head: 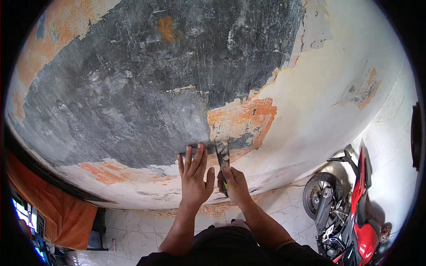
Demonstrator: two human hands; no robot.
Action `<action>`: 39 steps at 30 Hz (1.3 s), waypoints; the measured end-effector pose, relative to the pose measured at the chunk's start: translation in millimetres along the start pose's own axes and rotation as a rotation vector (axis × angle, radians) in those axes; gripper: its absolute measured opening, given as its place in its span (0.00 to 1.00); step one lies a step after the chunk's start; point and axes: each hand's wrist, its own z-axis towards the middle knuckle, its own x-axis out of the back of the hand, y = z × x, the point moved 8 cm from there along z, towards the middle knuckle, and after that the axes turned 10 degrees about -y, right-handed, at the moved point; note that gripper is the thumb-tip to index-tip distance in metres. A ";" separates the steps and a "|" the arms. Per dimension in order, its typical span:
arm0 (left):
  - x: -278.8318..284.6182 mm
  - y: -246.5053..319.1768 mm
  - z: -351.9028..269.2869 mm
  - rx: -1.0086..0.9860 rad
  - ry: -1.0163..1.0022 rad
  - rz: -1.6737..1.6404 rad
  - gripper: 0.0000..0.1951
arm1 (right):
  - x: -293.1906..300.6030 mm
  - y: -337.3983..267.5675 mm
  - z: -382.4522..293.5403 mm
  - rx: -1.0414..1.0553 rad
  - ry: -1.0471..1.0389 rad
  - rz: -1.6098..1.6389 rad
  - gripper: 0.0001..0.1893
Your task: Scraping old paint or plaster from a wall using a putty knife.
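My right hand (234,186) grips the handle of a paint scraper (222,153). Its metal blade points up the wall and meets the surface at the lower edge of a cream and orange patch of old paint (241,118). Just left of the scraper, my left hand (195,176) lies with fingers spread against the wall, holding nothing. Above both hands spreads a large area of bare grey wall (143,96), bordered by ragged edges of white paint (309,109). Part of the scraper's handle is hidden by my fingers.
A red and black motorcycle (352,212) stands at the right by the wall. Orange cloth (56,206) drapes over something at the lower left. Paint flakes (213,210) lie along the wall's foot on the white tiled floor (138,229).
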 end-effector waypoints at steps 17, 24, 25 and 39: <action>-9.2 2.6 0.7 0.088 0.167 -0.033 0.24 | -2.0 -56.3 14.0 0.082 -0.044 -0.032 0.22; -9.6 4.4 3.2 0.075 0.140 -0.023 0.24 | 11.7 14.9 -8.6 -0.074 -0.025 -0.063 0.22; -7.7 4.2 3.5 0.074 0.141 -0.026 0.24 | 12.5 18.4 -9.9 -0.073 -0.023 -0.065 0.22; -7.2 0.7 -0.5 0.024 -0.028 -0.079 0.28 | 3.7 28.7 -8.7 0.025 0.023 -0.045 0.23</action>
